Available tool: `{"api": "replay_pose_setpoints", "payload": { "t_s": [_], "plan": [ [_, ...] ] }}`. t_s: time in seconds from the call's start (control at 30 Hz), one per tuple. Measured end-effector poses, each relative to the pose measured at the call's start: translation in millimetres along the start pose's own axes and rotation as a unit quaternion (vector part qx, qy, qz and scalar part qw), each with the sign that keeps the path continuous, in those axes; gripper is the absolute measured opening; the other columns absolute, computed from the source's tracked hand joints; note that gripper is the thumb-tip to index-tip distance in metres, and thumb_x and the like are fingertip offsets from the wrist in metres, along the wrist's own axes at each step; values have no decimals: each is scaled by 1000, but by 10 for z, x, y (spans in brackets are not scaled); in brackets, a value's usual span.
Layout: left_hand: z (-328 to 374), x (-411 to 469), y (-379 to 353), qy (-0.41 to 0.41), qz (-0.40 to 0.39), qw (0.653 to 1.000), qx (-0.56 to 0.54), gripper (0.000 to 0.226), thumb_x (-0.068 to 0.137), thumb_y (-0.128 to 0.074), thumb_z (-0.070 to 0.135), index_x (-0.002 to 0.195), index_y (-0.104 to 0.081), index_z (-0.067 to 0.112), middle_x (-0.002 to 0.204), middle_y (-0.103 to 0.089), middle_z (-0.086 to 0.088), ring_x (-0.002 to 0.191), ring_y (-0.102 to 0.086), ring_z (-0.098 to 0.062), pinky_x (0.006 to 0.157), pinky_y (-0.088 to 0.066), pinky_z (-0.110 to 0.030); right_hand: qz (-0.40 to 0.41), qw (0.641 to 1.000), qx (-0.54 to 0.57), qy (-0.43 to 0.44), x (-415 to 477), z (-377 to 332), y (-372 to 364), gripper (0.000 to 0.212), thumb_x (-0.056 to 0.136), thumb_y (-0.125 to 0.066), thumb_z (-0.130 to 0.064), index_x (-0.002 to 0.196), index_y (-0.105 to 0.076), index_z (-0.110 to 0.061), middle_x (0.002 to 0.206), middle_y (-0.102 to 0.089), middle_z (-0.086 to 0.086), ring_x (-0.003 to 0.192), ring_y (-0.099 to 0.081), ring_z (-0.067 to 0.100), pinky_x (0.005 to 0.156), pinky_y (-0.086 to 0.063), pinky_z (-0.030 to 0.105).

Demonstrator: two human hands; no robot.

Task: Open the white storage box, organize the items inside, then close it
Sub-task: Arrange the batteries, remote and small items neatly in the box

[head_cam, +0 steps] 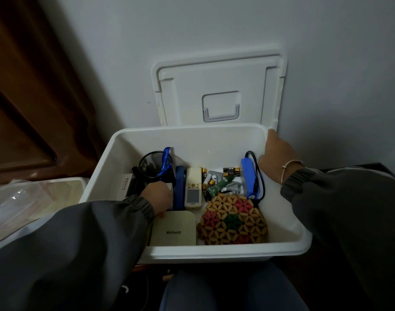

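Storage box [214, 252] stands open by the wall, its lid [219, 86] leaning upright behind the far edge. Right hand [276, 156] grips the rim at the far right corner, thumb inside. Left hand [157, 196] reaches down at the left side, beside the remote control [193, 187]; its fingers are hidden, so their grip cannot be told.
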State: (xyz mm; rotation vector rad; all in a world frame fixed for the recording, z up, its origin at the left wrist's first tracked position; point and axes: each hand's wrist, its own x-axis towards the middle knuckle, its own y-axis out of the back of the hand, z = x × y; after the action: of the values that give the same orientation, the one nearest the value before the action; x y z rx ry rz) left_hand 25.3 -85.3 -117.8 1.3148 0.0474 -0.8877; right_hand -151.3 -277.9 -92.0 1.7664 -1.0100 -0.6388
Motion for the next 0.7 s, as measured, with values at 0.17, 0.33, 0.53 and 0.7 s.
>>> {"api": "replay_pose_setpoints", "payload": {
  "t_s": [0.17,0.33,0.53,0.7],
  "plan": [
    [-47,56,-66,-6,9,1000,2,37,100,-43,16,135,-47,5,127,-55,-12,116,-56,-22,94,-46,-27,1,1000,-4,0,6,13,-7,67,87,-53,-4,143,-17,1,113,-56,22,99,-58,32,82,-48,34],
    [-26,82,-21,-1,-24,999,47,40,100,-44,18,138,-43,5,126,-54,-14,115,-55,-24,92,-45,-28,3,1000,-3,5,1,5,-8,65,86,-52,-2,142,-19,1,110,-57,22,95,-59,32,79,-48,34],
    [-96,192,-20,-41,34,992,113,46,100,-40,36,102,-64,-3,60,-48,0,62,-57,-17,68,-51,-30,-2,1000,2,2,-6,3,3,67,87,-51,-3,143,-15,1,110,-56,21,93,-58,30,75,-45,31],
    [-45,162,23,-60,70,984,151,31,99,-45,32,89,-60,7,67,-48,-1,63,-52,-14,69,-47,-28,-3,1000,11,-3,-3,8,2,68,86,-52,-1,144,-15,0,111,-56,20,93,-58,29,72,-40,28]
  ]
}}
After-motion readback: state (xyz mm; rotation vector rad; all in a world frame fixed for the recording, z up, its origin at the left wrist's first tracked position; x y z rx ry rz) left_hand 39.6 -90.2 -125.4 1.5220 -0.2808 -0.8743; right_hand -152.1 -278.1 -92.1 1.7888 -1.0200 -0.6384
